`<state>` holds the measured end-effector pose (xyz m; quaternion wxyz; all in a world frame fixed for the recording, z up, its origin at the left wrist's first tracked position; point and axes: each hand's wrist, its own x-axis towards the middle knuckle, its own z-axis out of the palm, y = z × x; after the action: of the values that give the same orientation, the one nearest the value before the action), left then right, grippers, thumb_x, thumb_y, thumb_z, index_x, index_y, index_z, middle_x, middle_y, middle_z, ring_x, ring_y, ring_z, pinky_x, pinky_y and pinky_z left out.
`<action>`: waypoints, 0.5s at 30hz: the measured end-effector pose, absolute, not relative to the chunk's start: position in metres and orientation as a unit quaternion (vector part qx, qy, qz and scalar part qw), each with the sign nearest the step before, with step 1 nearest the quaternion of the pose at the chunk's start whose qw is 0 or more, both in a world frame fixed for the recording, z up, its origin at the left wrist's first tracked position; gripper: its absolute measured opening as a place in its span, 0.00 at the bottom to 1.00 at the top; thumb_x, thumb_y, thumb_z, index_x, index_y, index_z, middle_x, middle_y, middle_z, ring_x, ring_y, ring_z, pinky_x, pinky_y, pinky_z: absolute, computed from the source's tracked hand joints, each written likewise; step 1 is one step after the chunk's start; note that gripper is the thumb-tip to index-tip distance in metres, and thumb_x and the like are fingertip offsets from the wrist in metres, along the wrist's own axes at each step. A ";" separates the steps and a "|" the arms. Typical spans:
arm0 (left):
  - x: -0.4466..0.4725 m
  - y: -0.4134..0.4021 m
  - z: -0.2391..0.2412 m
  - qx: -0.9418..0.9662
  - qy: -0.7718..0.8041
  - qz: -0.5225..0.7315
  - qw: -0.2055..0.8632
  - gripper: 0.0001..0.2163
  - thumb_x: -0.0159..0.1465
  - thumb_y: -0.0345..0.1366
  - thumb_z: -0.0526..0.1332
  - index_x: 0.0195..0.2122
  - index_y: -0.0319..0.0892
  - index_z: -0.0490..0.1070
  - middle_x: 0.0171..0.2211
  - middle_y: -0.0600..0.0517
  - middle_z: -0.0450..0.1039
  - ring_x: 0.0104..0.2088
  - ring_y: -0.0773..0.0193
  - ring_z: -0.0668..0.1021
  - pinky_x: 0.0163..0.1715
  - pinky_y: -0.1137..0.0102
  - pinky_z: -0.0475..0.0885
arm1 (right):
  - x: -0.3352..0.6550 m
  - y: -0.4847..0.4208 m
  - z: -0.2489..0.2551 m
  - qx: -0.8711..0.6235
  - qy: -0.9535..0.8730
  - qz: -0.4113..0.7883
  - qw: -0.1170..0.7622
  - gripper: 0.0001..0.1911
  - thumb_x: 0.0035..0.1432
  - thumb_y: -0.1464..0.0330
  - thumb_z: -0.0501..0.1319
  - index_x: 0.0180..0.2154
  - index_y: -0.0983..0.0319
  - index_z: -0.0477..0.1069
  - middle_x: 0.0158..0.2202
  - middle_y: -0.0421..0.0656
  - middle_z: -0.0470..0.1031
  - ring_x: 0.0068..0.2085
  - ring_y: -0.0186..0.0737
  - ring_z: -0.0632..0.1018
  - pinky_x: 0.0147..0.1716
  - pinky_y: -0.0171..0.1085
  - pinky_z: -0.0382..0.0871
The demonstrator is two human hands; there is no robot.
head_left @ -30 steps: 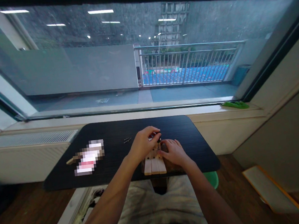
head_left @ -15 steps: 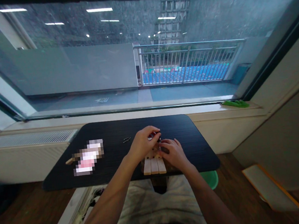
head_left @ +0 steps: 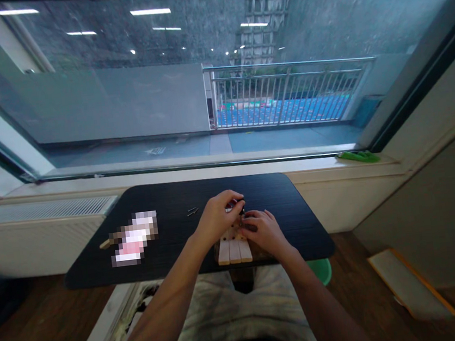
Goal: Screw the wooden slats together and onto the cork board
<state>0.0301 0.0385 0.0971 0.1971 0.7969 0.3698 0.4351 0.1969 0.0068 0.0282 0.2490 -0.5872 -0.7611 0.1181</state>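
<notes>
On my feed, the left hand (head_left: 219, 213) pinched a small dark piece (head_left: 242, 209) by the wooden strips (head_left: 234, 251), but I couldn't tell whether the right hand (head_left: 265, 230) gripped anything.

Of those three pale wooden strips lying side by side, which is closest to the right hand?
The rightmost strip: the right hand overlaps its far end in view, while the middle strip and left strip lie farther left.

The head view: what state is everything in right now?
Left hand: fingers pinched on a small dark item.
Right hand: fingers bent, at the strips; grip unclear.
Wooden strips: side by side, partly covered.
Small metal pins: loose, lying down.
Black table: standing level.
Green cloth: crumpled on the sill.
</notes>
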 end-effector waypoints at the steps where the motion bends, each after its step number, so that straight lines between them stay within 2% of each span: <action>1: 0.030 0.039 0.097 0.798 0.369 0.435 0.196 0.06 0.62 0.32 0.61 0.39 0.42 0.75 0.34 0.52 0.78 0.34 0.65 0.79 0.34 0.72 0.74 | 0.197 0.007 0.027 -0.588 -0.760 0.117 0.251 0.11 0.58 0.59 0.63 0.42 0.51 0.78 0.52 0.43 0.74 0.54 0.46 0.72 0.60 0.55 0.51; 15: 0.032 0.038 0.098 0.792 0.372 0.438 0.205 0.06 0.62 0.33 0.60 0.39 0.42 0.74 0.35 0.51 0.78 0.35 0.64 0.79 0.36 0.70 0.75 | 0.200 0.005 0.025 -0.578 -0.769 0.118 0.248 0.16 0.55 0.58 0.64 0.46 0.53 0.76 0.54 0.44 0.72 0.56 0.46 0.71 0.61 0.56 0.47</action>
<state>0.0324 0.0378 0.0976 0.2051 0.7921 0.3717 0.4385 0.2001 0.0052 0.0246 0.2484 -0.5777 -0.7685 0.1179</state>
